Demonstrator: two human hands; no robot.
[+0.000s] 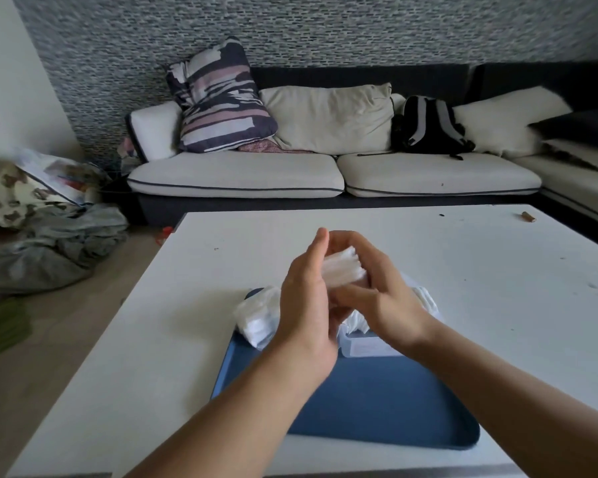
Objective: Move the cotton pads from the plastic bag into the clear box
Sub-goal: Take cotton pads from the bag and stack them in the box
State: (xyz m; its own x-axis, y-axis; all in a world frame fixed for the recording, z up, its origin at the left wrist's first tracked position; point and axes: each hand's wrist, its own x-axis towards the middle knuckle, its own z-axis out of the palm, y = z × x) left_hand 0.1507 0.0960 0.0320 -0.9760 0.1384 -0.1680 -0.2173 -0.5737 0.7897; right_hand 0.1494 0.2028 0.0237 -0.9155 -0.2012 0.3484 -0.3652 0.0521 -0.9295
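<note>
Mid-transfer: my left hand [302, 298] and right hand [382, 298] clasp a stack of pads [342, 270] above the box [366, 346]; more remain in the bag [256, 319].

Soft, even daylight fills the room, leaving the white desk [463, 270] pale with faint shadows. Wide-angle distortion bends the sofa [325, 174] toward the frame edges. The whole picture is slightly soft; both hands are motion-blurred at centre.

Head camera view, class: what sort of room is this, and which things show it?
Most likely a home living room: a cushioned sofa with pillows, a backpack on it, and a low white table in front.
</note>
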